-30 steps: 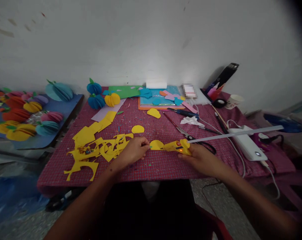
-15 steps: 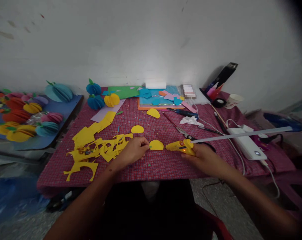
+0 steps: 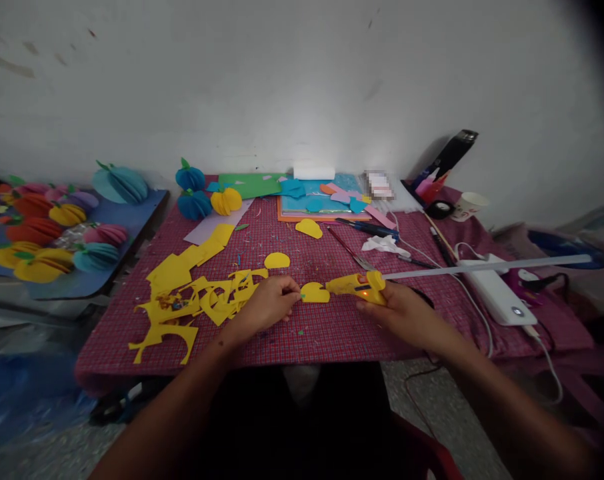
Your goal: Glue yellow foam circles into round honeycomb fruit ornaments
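My right hand (image 3: 399, 312) is wrapped round a yellow glue gun (image 3: 362, 287) with a long clear glue stick (image 3: 487, 268) out of its back and an orange light on its side. Its nozzle is at the right edge of a yellow half-round paper piece (image 3: 315, 293). At that piece's left end my left hand (image 3: 277, 299) pinches a small green bit (image 3: 303, 296). Two more yellow pieces lie beyond, one close by (image 3: 277, 260) and one farther back (image 3: 309, 229).
Yellow scraps (image 3: 207, 300) cover the table's left part. Paper fruits stand on a blue board (image 3: 142, 220) at left. Coloured sheets (image 3: 282, 208) lie at the back. Scissors, a screwdriver (image 3: 372, 228), a white power bank (image 3: 499, 293) and cables occupy the right.
The glue gun has moved slightly left and up, its nozzle now over the edge of the yellow piece. My left hand has hardly moved. The whole view has shifted a little.
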`<state>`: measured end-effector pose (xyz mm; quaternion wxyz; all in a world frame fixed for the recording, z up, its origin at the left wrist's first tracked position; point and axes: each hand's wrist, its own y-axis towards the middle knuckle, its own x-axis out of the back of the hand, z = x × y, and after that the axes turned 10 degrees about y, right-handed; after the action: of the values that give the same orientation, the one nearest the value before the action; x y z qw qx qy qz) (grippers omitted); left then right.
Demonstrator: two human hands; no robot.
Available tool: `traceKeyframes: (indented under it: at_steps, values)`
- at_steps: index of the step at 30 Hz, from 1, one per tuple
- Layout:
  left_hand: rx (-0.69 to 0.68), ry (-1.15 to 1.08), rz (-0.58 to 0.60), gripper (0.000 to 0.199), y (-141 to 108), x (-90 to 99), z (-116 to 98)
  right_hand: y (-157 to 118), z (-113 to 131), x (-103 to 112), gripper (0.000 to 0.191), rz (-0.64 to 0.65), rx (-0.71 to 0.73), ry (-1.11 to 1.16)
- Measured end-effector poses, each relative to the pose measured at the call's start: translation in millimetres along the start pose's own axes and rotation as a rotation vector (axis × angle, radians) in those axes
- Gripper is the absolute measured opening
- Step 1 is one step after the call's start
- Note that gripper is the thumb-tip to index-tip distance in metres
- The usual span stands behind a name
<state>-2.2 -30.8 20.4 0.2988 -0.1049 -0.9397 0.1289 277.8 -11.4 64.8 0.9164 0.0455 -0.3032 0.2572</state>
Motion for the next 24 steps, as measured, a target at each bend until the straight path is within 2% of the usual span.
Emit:
traceKeyframes:
  at_steps: [3, 9, 24]
  values:
    - [-0.007, 0.017, 0.001, 0.010, 0.1, -0.8, 0.8, 3.2, 3.9, -7.1, 0.024, 0.058, -0.026, 0.048]
    - [-0.054, 0.073, 0.001, 0.014, 0.5, -1.5, 3.7, 3.5, 1.2, -11.5, 0.024, 0.095, -0.026, 0.135]
    - [-0.076, 0.149, 0.019, 0.017, 2.3, -0.7, 6.0, 6.7, -3.9, -22.1, 0.021, 0.120, -0.042, 0.062]
